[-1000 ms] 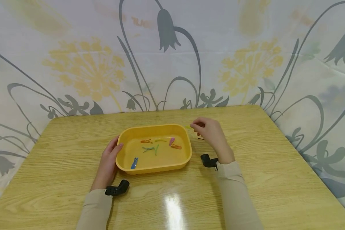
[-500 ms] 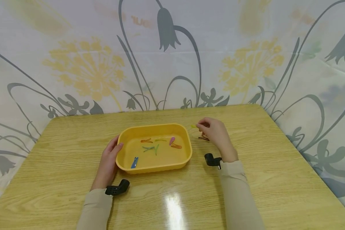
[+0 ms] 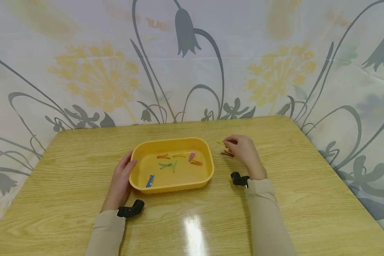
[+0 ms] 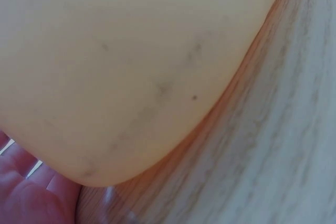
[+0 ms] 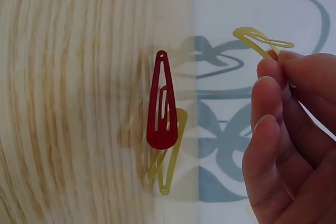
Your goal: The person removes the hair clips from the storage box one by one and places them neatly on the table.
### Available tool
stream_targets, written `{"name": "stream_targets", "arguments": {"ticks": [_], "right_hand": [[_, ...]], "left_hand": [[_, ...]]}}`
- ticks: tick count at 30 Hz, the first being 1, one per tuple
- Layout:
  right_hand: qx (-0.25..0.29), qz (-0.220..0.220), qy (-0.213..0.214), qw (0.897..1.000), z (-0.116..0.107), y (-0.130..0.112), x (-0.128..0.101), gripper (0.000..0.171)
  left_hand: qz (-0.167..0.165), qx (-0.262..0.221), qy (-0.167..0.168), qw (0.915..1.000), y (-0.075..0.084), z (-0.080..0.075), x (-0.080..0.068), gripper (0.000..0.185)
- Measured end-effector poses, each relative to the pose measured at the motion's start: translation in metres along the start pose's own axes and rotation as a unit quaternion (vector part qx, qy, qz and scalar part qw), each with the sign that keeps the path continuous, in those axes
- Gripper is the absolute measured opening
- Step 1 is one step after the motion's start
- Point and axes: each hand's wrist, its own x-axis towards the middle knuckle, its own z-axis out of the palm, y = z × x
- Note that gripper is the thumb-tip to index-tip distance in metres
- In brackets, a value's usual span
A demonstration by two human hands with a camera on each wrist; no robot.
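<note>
Yellow tray [image 3: 171,189] sits on the wooden table [image 3: 166,220], its left end gripped by the left hand [image 3: 121,177]. Well apart from that hand, beyond the tray's right end, the right hand [image 3: 244,151] pinches a yellow clip [image 5: 266,40]. Coloured clips [image 3: 149,182] lie inside the tray; beside it, a red clip [image 5: 161,137] overlaps a second yellow clip [image 5: 174,153].

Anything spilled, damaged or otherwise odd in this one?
Nothing looks spilled or visibly damaged. At most, in the right wrist view a red clip overlaps a loose yellow clip, outside the yellow tray while other clips lie inside it; that looks slightly untidy rather than wrong.
</note>
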Motion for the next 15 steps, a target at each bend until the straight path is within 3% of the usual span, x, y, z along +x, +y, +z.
{"name": "stream_targets", "arguments": {"ticks": [15], "right_hand": [[0.001, 0.029, -0.003, 1.0, 0.004, 0.015, 0.002, 0.029]], "left_hand": [[-0.003, -0.001, 0.003, 1.0, 0.0, 0.0, 0.001, 0.05]]}}
